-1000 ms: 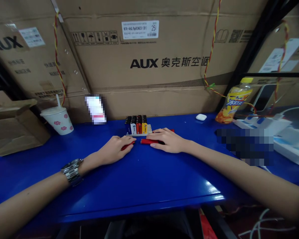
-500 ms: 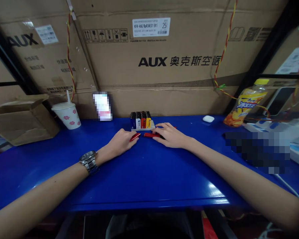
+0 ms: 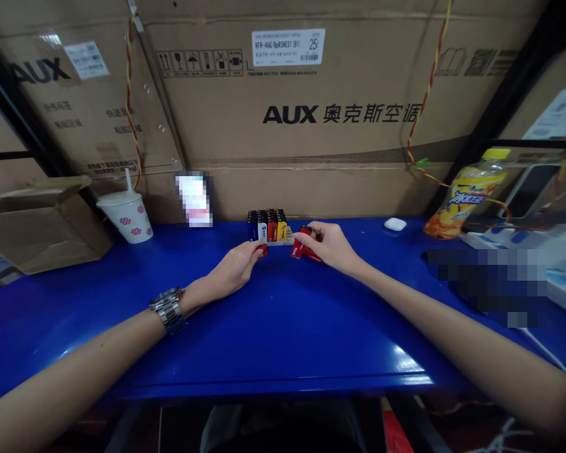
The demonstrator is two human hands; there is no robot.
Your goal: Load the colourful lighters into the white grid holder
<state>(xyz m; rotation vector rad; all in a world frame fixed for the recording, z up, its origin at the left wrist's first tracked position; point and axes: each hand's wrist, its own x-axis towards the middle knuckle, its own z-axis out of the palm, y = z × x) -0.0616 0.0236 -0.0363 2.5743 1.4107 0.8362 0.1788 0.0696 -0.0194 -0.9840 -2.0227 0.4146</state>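
Observation:
A small white tray [image 3: 287, 241] of upright lighters [image 3: 266, 226] in blue, white, red and yellow stands at the back of the blue table [image 3: 273, 327]. My left hand [image 3: 233, 267], with a metal watch [image 3: 168, 306] on its wrist, pinches a red lighter [image 3: 263, 250] just in front of the tray. My right hand [image 3: 327, 245] is closed on red lighters [image 3: 302, 247], lifted beside the tray's right end. More than one red piece shows under those fingers.
A paper cup with a straw [image 3: 124, 214] and an open cardboard box [image 3: 38, 223] stand at the left. A white earbud case [image 3: 395, 224], a yellow drink bottle [image 3: 466, 195] and white boxes [image 3: 561, 277] lie at the right. Large cardboard cartons [image 3: 311, 119] wall the back.
Both hands have lifted their red lighters off the table and moved them back toward the tray. The right hand's lighters have tipped from flat to nearly upright.

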